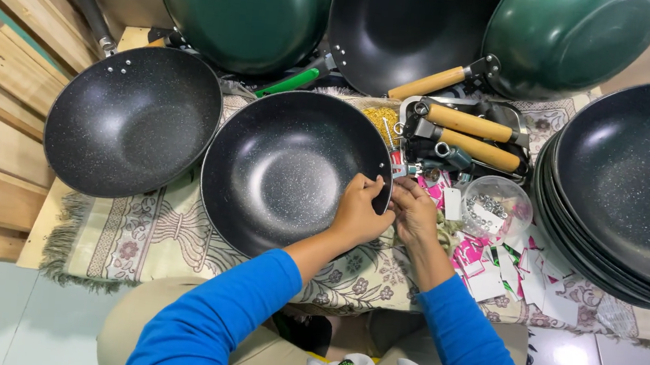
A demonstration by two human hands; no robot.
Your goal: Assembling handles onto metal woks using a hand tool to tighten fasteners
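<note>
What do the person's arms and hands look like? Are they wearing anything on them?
Both arms wear bright blue long sleeves, smooth and plain, ending partway down the forearm. The left hand and right hand are bare: no gloves. No rings, watch or bracelets show from this view, though parts of the fingers are hidden.

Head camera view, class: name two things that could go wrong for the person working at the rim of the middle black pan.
1. The left hand and right hand pinch small parts at the black pan rim; one might drop into the cluttered tags.
2. The clear bowl of washers sits beside the right hand; a nudge might spill it.
</note>
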